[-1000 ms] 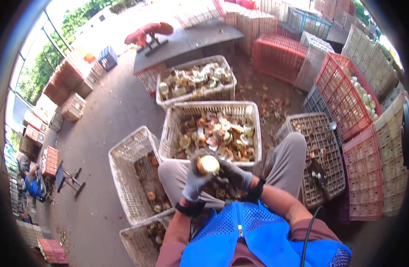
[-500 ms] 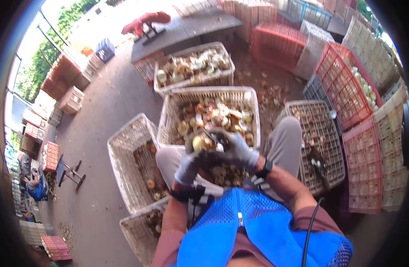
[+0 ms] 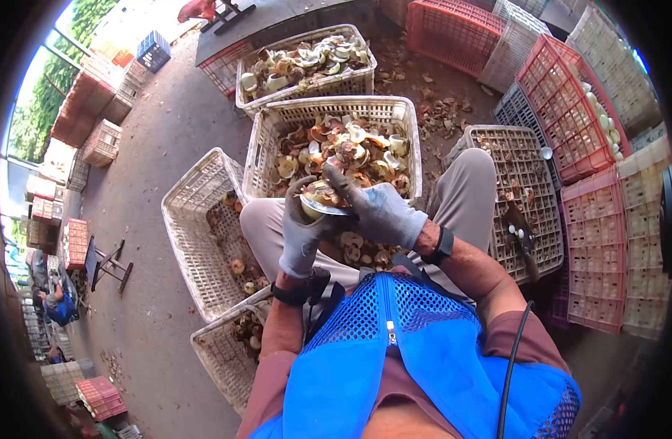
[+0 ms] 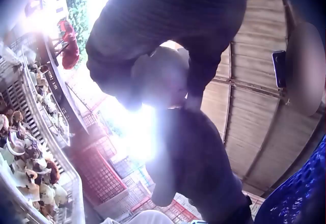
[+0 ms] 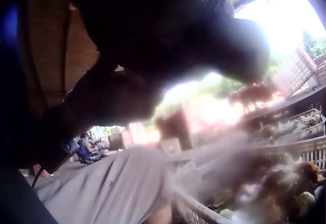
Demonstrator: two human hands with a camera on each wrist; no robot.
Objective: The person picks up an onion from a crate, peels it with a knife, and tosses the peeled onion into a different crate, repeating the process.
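Note:
A partly peeled onion (image 3: pixel 320 192) with brownish skin sits in my gloved left hand (image 3: pixel 299 238), whose fingers curl round it. My gloved right hand (image 3: pixel 386 212) grips a knife; its shiny blade (image 3: pixel 329 210) lies along the near side of the onion, and the handle is hidden in the glove. Both hands meet above my lap, over the near edge of a white crate (image 3: pixel 416 157) full of onion peelings (image 3: pixel 354 150). From below, the left wrist view shows the onion (image 4: pixel 162 76) pale and backlit between dark glove fingers. Glare and shadow blur the right wrist view.
Another crate of peelings (image 3: pixel 369 73) stands behind. To the left, a white crate (image 3: pixel 186 219) holds a few onions (image 3: pixel 238 266). An upturned crate (image 3: pixel 552 241) at the right bears a dark tool (image 3: pixel 522 238). Red crates (image 3: pixel 544 102) stand stacked beyond it.
My hands have tilted and turned the onion; the right hand has come over its top, and the blade now shows along its near side. The head view has tipped downward.

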